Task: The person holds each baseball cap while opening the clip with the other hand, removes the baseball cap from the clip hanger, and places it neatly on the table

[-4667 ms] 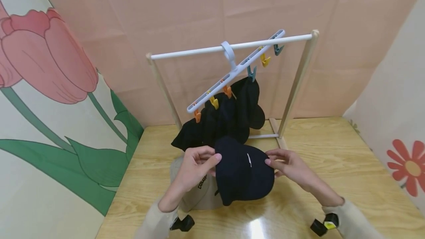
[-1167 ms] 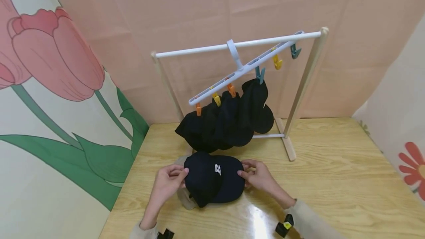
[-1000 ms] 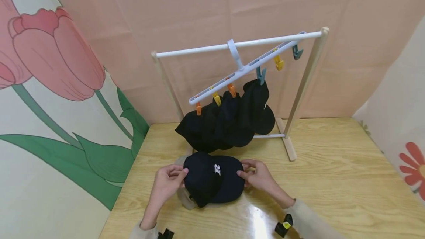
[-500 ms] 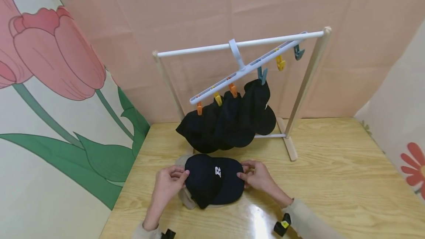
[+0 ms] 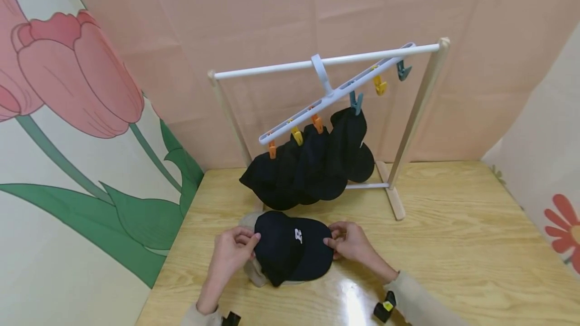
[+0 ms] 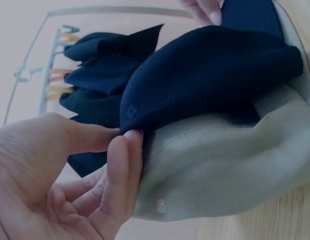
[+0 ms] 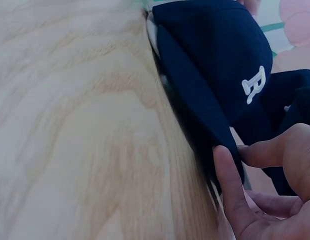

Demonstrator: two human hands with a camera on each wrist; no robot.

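A navy baseball cap (image 5: 281, 248) with a white embroidered letter lies over a beige cap (image 5: 255, 271), which it mostly covers. My left hand (image 5: 232, 253) pinches the back of the navy cap's crown between thumb and fingers; the left wrist view shows the cloth (image 6: 195, 75) caught at the fingertips. At the other end, my right hand (image 5: 352, 241) pinches the edge of the brim (image 7: 200, 110). Behind them, several dark caps (image 5: 308, 170) hang from clips on a pale blue hanger (image 5: 333, 95).
The hanger hooks over the white bar (image 5: 272, 68) of a wooden-legged rack (image 5: 414, 114) on the wood-grain table (image 5: 462, 245). A yellow clip (image 5: 379, 85) and a grey-green clip (image 5: 403, 71) at its right end hold nothing. Pink cloth (image 5: 254, 9) covers the wall behind.
Both hands have brought the navy cap left and lower, over the beige cap, since the oldest frame. In the last second it has shifted only slightly toward me.
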